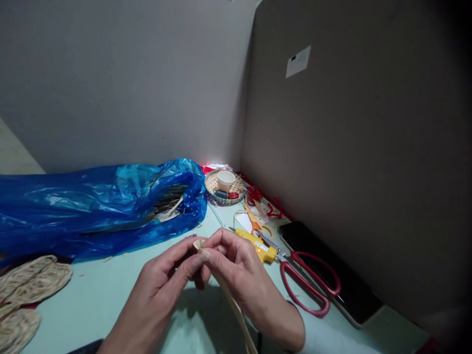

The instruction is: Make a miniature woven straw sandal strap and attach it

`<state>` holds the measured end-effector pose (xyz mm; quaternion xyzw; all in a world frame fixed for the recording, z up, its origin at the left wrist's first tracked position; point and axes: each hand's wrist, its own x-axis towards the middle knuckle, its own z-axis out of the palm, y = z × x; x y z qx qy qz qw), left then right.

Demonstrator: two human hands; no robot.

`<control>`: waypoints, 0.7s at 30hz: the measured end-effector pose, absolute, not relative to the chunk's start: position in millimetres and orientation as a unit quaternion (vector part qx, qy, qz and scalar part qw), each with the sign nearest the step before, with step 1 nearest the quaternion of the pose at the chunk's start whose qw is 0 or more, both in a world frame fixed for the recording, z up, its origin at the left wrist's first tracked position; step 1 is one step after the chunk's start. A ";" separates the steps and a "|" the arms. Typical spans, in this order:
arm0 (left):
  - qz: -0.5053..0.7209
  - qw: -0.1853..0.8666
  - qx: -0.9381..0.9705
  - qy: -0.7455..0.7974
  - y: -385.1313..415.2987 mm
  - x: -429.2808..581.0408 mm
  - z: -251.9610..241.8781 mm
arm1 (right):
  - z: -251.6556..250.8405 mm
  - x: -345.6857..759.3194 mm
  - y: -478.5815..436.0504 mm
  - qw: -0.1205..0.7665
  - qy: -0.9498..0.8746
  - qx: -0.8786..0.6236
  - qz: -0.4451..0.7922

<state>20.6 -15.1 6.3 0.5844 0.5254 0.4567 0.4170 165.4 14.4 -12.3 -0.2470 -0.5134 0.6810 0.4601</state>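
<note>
My left hand (pixel 158 290) and my right hand (pixel 239 275) meet above the pale green table (pixel 110 295). Both pinch the folded top end of a thin tan straw strip (pixel 199 244). The strip runs down and to the right under my right hand towards the bottom edge. The fingers of both hands are closed on it.
A big blue plastic bag (pixel 92 206) with strips inside lies at the left. Woven straw coils (pixel 29 282) sit at the far left. Red-handled scissors (pixel 309 282), a yellow tool (pixel 258 244), orange scissors (pixel 258 223), a dark phone (pixel 346 285) and a small basket (pixel 223 189) holding a cup lie at the right.
</note>
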 end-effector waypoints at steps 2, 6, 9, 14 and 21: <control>0.450 0.483 0.537 0.524 -14.4 21.5 2.0 | -17.1 164.7 13.1 0.452 -0.537 -0.242 0.670; 0.461 0.505 0.472 0.556 -18.8 18.1 -7.9 | -18.4 168.0 8.3 0.434 -0.637 -0.286 0.569; 0.472 0.471 0.480 0.570 -21.6 13.8 -10.7 | -12.7 171.0 2.5 0.403 -0.687 -0.298 0.526; 0.496 0.376 0.527 0.579 -22.1 10.3 -7.3 | -6.7 173.2 -3.4 0.357 -0.746 -0.351 0.439; 0.460 0.322 0.562 0.608 -11.6 6.1 1.7 | -22.1 177.8 12.2 0.328 -0.872 -0.315 0.182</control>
